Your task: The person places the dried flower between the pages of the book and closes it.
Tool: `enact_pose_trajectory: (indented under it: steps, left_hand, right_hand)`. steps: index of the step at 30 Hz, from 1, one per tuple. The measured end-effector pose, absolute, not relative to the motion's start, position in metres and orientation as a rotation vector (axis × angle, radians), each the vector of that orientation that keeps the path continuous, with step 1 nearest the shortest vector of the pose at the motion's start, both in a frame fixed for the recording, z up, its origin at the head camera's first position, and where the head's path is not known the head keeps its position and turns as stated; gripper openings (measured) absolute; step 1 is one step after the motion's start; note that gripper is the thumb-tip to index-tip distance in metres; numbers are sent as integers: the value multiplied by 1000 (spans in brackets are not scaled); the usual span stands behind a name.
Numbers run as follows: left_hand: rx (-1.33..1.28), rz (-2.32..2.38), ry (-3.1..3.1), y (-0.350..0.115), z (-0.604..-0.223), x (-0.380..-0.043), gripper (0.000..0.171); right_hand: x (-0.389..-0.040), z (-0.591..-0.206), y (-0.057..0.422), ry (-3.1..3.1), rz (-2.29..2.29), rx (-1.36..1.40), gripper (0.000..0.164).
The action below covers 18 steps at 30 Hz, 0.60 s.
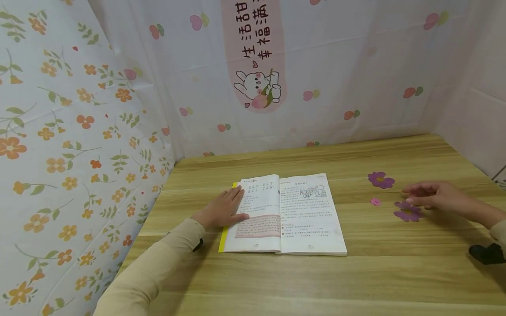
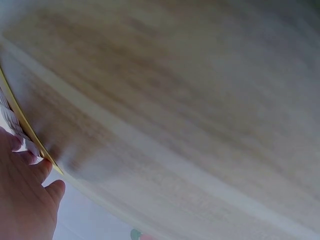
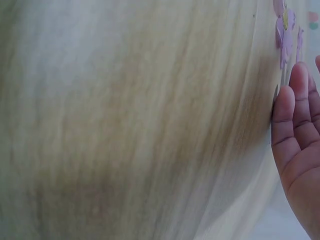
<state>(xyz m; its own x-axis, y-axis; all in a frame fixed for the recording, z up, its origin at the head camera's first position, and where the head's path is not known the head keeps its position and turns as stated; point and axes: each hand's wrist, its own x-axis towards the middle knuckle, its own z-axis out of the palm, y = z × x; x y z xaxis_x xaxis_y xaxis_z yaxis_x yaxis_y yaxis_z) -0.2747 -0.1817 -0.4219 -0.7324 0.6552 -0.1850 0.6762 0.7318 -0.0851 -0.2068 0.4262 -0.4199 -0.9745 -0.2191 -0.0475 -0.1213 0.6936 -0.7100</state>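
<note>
An open book (image 1: 308,215) with printed pages and a yellow cover edge lies on the wooden table. My left hand (image 1: 222,208) rests on the outer part of its left page, fingers extended and thumb apart; the left wrist view has that hand (image 2: 25,195) at the book's edge. At the right, my right hand (image 1: 439,196) is beside a flat purple flower (image 1: 407,212) with a yellow centre, its fingertips overlapping the flower in the head view. From the right wrist, the hand (image 3: 302,135) has loosely straight fingers and an unfilled palm.
A second purple flower (image 1: 381,180) lies farther back, and a small pink flower (image 1: 375,202) sits between it and the book. Patterned white cloth (image 1: 336,66) hangs behind the table, with floral cloth (image 1: 79,153) along the left. A black object (image 1: 487,253) is near the right forearm.
</note>
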Motion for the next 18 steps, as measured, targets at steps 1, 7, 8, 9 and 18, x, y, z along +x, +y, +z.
enact_pose_trajectory:
  steps: [1, 7, 8, 9, 18]
  left_hand:
    - [1077, -219, 2789, -182, -422, -274, 92]
    - [1068, -224, 2785, -181, -423, -275, 93]
    - [1072, -224, 2787, -182, -424, -276, 93]
    - [1074, -223, 2790, -182, -424, -276, 93]
    - [1065, -220, 2791, -183, -425, -276, 93]
  right_hand:
    - [-207, -420, 426, 2771, -1144, -287, 40]
    - [-206, -423, 428, 2756, -1117, -340, 38]
    - [-206, -424, 429, 2753, -1110, -342, 38]
    - [-206, -426, 429, 2747, -1112, -341, 37]
    - [-209, -435, 430, 2806, -1097, -379, 31]
